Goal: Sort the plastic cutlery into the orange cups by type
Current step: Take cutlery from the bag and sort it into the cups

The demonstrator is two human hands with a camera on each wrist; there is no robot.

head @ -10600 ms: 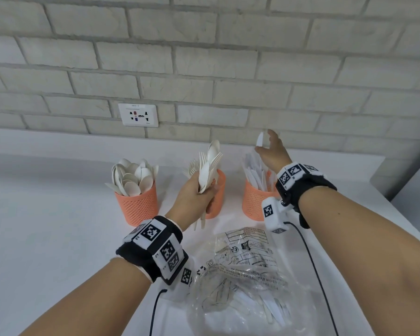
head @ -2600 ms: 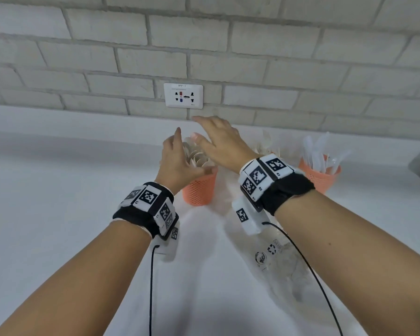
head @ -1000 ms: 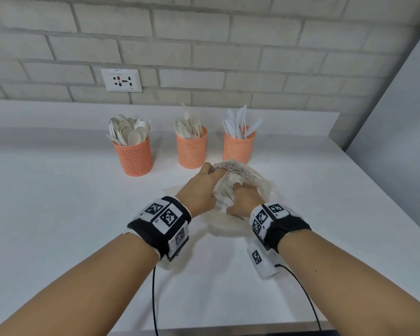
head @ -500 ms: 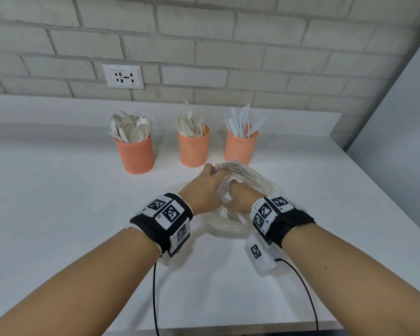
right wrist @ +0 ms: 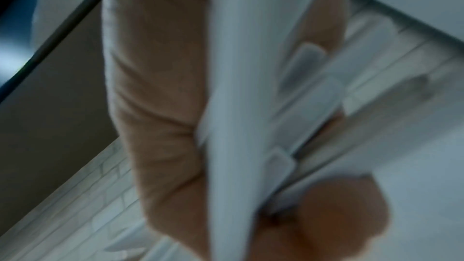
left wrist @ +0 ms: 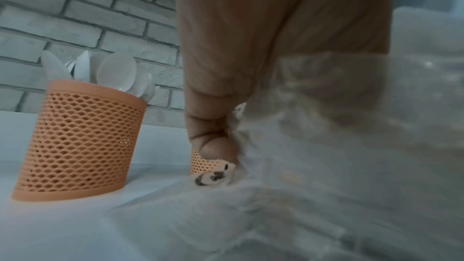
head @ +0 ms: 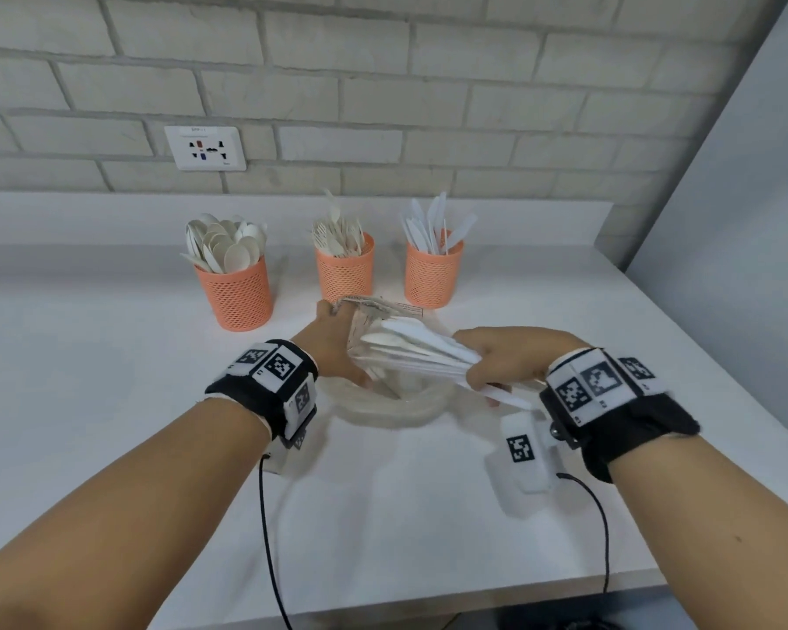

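Three orange mesh cups stand in a row at the back of the white counter: the left cup (head: 234, 293) holds spoons (head: 221, 242), the middle cup (head: 344, 271) holds forks, the right cup (head: 432, 276) holds knives. In front of them lies a clear plastic bag (head: 385, 400). My left hand (head: 333, 345) grips the bag's printed edge (left wrist: 213, 177). My right hand (head: 503, 363) grips a fanned bundle of white plastic knives (head: 417, 352) by the handles (right wrist: 241, 106), blades pointing left, just outside the bag's mouth.
A grey brick wall with a socket plate (head: 205, 147) runs behind the counter, above a raised white ledge. A grey panel (head: 747, 175) closes the right side. The counter's front edge (head: 428, 602) is near my forearms. Black cables hang from both wristbands.
My right hand, which was inside the bag half a second ago, has drawn out to the right with a bundle of knives. My left hand still holds the bag.
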